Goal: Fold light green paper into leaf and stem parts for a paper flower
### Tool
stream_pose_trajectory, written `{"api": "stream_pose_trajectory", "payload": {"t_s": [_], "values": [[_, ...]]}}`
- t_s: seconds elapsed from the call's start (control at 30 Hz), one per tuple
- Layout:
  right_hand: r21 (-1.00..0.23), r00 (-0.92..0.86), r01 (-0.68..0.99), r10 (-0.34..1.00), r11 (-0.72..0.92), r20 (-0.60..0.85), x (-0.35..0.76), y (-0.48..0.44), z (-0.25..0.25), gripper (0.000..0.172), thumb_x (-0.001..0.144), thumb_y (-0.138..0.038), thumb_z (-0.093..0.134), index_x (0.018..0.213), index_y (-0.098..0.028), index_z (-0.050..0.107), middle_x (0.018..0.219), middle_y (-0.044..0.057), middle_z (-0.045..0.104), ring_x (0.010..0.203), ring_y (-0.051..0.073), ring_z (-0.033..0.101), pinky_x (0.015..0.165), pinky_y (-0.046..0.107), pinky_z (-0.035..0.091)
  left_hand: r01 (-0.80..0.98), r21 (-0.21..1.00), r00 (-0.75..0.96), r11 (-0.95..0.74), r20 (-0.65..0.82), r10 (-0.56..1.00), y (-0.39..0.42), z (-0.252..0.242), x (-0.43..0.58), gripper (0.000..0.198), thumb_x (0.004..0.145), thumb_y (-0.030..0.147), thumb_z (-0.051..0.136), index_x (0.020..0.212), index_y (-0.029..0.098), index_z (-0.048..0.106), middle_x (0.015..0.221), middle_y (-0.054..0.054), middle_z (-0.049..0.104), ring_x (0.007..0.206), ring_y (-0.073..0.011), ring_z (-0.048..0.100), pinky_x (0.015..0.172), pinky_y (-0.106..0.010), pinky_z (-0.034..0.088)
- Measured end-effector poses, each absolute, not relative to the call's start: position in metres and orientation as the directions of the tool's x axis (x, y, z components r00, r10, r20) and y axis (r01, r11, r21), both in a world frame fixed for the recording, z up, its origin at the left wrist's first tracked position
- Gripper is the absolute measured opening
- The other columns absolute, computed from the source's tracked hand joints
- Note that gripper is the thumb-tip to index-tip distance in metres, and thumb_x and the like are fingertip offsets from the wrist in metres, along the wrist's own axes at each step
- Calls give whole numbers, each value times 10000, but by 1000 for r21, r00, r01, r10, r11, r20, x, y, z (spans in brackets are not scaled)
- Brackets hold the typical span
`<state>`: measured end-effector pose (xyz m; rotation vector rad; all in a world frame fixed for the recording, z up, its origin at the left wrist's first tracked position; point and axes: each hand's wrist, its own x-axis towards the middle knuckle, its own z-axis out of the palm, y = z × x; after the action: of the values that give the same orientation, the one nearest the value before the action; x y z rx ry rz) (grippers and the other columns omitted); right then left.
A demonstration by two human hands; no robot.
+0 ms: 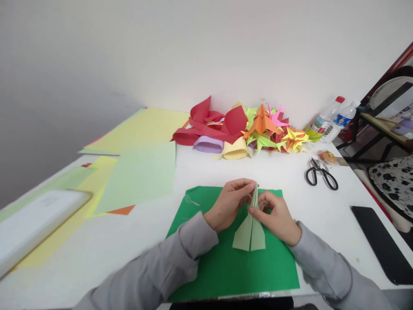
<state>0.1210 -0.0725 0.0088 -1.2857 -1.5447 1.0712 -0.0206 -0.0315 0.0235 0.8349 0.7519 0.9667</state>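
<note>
A pale green folded paper plane (249, 234) stands out against the dark green sheet (222, 275), its narrow tip pointing away from me and its wider split end toward me. Near the tip, my left hand (230, 202) pinches the paper between thumb and fingers. My right hand (275, 215) grips the right edge a little lower, thumb on top. Some of the fingers of both hands are hidden behind the paper.
Folded paper shapes, one an orange plane (262, 120), pile up by the wall beside red paper loops (206, 125). Paper sheets (142, 172) and a white box (41, 224) lie left. Right are scissors (321, 174), a black phone-like slab (382, 243) and bottles (343, 118).
</note>
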Motion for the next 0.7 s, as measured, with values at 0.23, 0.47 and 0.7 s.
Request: {"api": "stream_pose_trajectory", "payload": {"t_s": [0.23,0.47,0.7], "values": [[-955,-147,273,986,114,75,121,-74,8,251,742,-365,691,691,-206,503,593,-45,486,542,111,430,533,264,348,-401,848,389,346,-184,903,-32,24,-21,252,640,332,771,657,128,625,629,14,513,573,-85,453,512,-211,347],[-982,-178,-163,982,-94,-64,118,-69,8,317,776,-496,650,749,-193,562,635,-31,542,562,111,475,566,255,383,-417,842,377,342,-182,908,-32,21,-19,266,646,341,774,671,125,620,626,22,513,559,-70,436,507,-196,335],[-839,-214,-436,943,-325,-253,114,-69,7,320,730,-477,711,779,-170,637,652,4,605,564,113,503,545,234,404,-454,816,438,357,-144,887,-36,24,-16,323,685,382,750,602,132,563,556,39,452,519,-75,424,496,-213,362]]}}
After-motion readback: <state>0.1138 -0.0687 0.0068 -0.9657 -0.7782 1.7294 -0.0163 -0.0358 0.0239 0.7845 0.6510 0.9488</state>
